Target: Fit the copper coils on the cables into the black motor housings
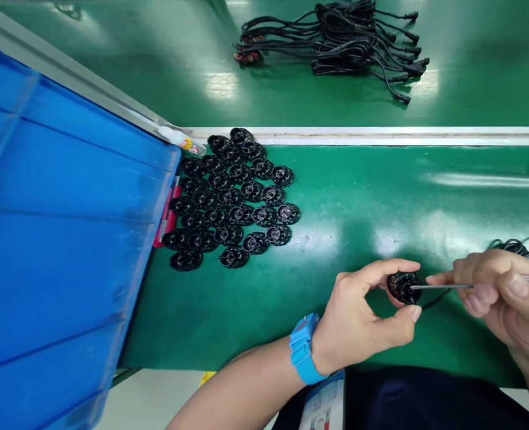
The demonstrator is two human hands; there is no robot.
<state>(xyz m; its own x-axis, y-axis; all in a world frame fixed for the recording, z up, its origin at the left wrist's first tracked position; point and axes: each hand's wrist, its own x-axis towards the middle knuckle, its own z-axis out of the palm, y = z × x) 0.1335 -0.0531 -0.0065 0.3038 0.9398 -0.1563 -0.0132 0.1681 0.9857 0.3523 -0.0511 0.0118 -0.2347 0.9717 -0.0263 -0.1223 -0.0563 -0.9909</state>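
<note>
The left hand pinched a round, ribbed black disc above the glossy green surface; the right hand gripped a thin metal rod touching its centre.

A storage bin sits at the left of the table, with a cluster of round parts just to its right. Behind them runs a rail, and a cable bundle lies beyond it. At front right, the left hand holds a single round part. To its right, the right hand holds a thin tool against it.
</note>
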